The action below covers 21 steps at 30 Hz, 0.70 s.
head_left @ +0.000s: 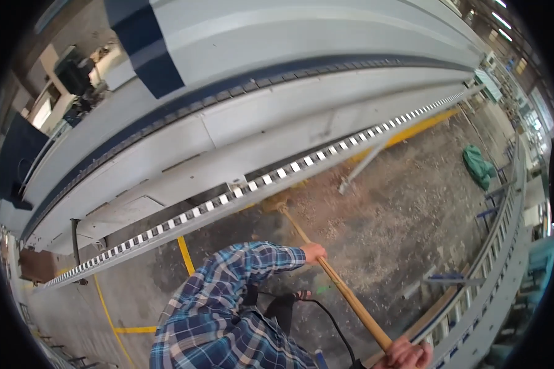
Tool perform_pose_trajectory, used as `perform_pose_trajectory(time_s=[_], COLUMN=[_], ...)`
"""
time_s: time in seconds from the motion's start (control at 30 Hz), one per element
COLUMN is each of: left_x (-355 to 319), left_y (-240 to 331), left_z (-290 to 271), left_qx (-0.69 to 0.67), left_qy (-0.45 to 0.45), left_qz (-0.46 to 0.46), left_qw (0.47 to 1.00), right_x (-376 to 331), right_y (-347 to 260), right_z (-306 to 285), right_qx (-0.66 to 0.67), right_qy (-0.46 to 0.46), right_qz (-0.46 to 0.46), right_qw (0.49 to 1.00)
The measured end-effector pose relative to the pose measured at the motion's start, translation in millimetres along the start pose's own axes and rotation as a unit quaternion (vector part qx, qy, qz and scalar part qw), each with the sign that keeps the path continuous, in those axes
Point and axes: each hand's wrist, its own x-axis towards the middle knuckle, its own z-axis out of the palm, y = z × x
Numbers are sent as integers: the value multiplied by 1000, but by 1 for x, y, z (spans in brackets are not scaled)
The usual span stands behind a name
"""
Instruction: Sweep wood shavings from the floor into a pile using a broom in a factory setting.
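Wooden pole [356,306], slanting over the chip-strewn floor [381,227]: the left hand [314,253] wraps it farther along, the right hand [407,354] closes round its near end. The far end lies close to the roller rail [295,166], so a long push could knock or snag it there. A black cord [335,320] near the foot [302,295] could cause a stumble.
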Motion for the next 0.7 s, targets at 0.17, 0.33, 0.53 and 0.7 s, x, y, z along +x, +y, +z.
perform_pose_trajectory(time_s=[0.17,0.33,0.53,0.7], left_x=[33,2,-49,11], left_y=[95,47,-17,78], left_z=[-40,-69,-12,-24], left_qx=[26,82,43,-16], left_qy=[-63,35,9,-159], left_qz=[-30,-97,-140,-24], left_qw=[997,991,989,987], right_x=[15,-2,-25,5], right_y=[-54,13,50,-22], right_z=[-38,-40,-10,-62], right_qx=[150,17,2,64], right_qy=[9,55,3,21], right_qz=[-73,2,97,-54], right_qw=[986,998,995,996])
